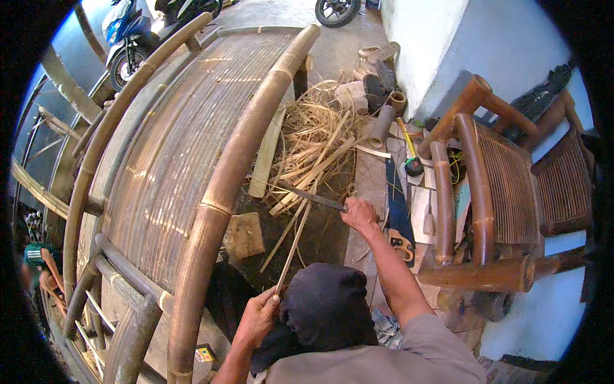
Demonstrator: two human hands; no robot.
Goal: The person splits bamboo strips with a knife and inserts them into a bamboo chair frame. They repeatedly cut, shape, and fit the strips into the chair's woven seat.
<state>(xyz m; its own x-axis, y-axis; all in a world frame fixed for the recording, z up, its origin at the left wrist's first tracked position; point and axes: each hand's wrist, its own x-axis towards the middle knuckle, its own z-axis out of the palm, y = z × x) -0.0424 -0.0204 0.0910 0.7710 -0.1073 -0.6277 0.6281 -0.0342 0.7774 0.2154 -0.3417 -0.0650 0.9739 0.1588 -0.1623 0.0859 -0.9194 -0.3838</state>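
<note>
My left hand [258,318] is closed on the lower end of a long, thin bamboo strip [293,246], which slants up and away toward the far shavings. In my right hand [361,216] is the handle of a knife, its dark blade [314,197] pointing left and lying across the strip's upper part. Whether the edge touches the strip cannot be made out. Beyond the blade lies a tangled heap of bamboo shavings [318,128] with loose split strips. Dark cloth [329,306] bulges between my forearms.
A bamboo bench [211,211] fills the left side. A wooden block [244,235] sits beside it. At right are a handsaw [398,214], a tape measure [413,167] and a bamboo chair [483,192]. Motorbikes [128,48] stand behind; another person [46,265] is at far left.
</note>
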